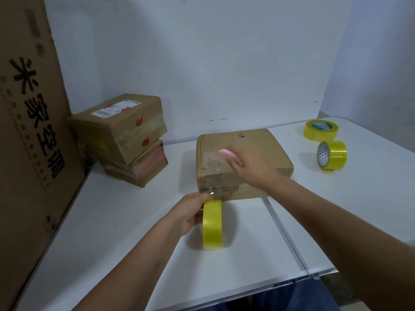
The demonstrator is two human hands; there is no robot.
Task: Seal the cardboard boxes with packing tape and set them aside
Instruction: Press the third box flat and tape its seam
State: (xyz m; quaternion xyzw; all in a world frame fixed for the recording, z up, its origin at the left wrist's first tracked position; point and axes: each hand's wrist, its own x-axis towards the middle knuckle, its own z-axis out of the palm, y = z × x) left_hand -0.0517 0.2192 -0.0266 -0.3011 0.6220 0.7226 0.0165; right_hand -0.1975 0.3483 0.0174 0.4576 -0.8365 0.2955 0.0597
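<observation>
Head view: at lower centre of the frame the left hand (193, 212) is curled round a yellow tape roll (212, 224), which is held on edge with its flat sides facing left and right, just in front of the near face of the cardboard box (265, 149). The right hand (251, 167) is laid over the top of that box at mid-frame, its fingers closed on a small pink object (228, 154), possibly a cutter, though this cannot be told for sure. The box lies directly beyond the roll, its long axis running left to right across the white table (134, 232), so the left hand is the nearer one to the near face, where torn old tape residue is seen. A run of tape up and over the top, away from the person, is judged to be the coming move. No open container is seen; the box flaps are closed. At left of centre two boxes (121, 131) are stacked against a large printed carton (29, 131). Two spare rolls (332, 154) are seen at right.
</observation>
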